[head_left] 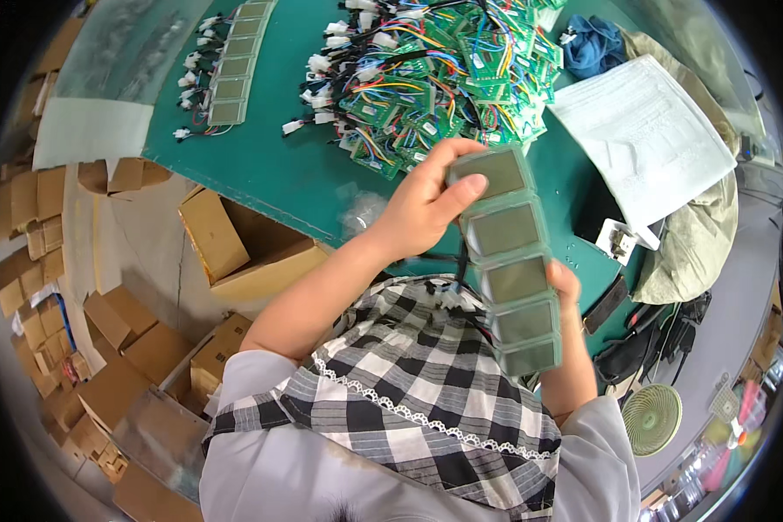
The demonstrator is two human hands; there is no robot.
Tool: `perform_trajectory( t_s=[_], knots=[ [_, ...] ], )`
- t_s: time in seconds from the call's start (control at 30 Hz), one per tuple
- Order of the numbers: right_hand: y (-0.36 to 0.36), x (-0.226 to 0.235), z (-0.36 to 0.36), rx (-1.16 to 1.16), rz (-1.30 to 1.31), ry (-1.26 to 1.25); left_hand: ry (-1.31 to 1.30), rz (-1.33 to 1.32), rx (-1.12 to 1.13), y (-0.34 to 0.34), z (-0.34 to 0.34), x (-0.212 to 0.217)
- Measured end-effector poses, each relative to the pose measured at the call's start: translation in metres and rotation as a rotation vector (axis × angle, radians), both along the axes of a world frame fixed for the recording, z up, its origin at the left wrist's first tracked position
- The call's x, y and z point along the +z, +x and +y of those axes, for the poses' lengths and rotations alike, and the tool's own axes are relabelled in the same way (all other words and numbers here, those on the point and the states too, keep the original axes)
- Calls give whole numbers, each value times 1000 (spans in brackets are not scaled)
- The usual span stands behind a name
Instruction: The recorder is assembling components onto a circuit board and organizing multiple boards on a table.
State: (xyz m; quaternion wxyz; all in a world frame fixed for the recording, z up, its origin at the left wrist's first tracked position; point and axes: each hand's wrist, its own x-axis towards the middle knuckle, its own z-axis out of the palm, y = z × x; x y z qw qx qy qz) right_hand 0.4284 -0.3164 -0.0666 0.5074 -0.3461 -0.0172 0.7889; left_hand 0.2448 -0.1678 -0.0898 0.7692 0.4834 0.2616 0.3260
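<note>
Between my hands hangs a joined strip of circuit boards with grey display screens (506, 231), tilted up from my lap toward the table. My left hand (432, 196) grips its far end, thumb across the top screen. Along the right edge, near the middle screens, my right hand (565, 287) holds the strip; most of its fingers are hidden behind it. White connectors (451, 297) on dark wires dangle from the strip's left side over my checked apron (409, 365). Beyond my left hand lies a large heap of green circuit boards (444, 87) with coloured wires and white plugs.
Another strip of display boards (235, 65) lies at the table's far left. A white foam sheet (644, 130) is on the right, near a blue cloth (593, 45). An open carton (261, 252) stands by the green table's (278, 174) near edge. A small fan (652, 419) sits lower right.
</note>
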Motion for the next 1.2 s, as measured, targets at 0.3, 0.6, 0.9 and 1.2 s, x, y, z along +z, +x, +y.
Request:
perform_trajectory(
  t_s=[0.3, 0.6, 0.9, 1.2],
  knots=[
    [-39, -25, 18, -53, 615, 4, 997, 515, -15, -58, 29, -2],
    [-36, -11, 33, 194, 280, -107, 1157, 505, -614, -56, 63, 10],
    [-22, -26, 31, 177, 225, -43, 1651, 607, -192, -82, 67, -2],
    [-17, -28, 39, 52, 288, -142, 1279, 822, -639, -120, 20, -95]
  ],
)
